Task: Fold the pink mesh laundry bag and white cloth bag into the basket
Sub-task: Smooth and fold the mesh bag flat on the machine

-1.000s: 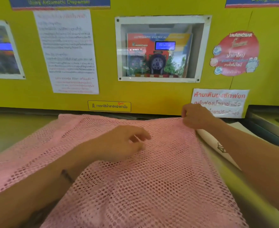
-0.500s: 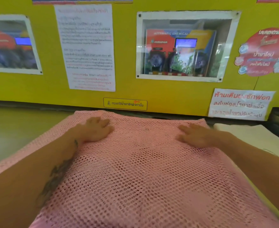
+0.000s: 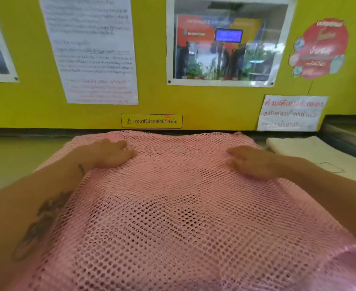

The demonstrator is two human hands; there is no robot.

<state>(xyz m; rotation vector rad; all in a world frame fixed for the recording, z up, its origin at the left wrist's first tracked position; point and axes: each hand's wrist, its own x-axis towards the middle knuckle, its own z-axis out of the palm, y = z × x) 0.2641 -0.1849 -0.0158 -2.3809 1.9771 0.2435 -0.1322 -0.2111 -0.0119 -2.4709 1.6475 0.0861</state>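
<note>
The pink mesh laundry bag (image 3: 177,206) lies spread flat over the counter and fills the lower middle of the view. My left hand (image 3: 110,153) rests palm down on its far left part, fingers apart. Flat on the far right part lies my right hand (image 3: 252,162), fingers pointing left. Neither hand grips the mesh. The white cloth bag (image 3: 311,152) lies flat on the counter to the right, partly under the pink bag's edge. No basket is in view.
A yellow wall (image 3: 151,110) with posted paper notices and a framed window stands directly behind the counter. Bare greenish counter (image 3: 15,160) shows to the left. A dark metal ledge (image 3: 349,135) sits at the far right.
My right hand let go of the bag's far corner and both hands went flat on the mesh, spreading apart. The view shifted closer and to the left.
</note>
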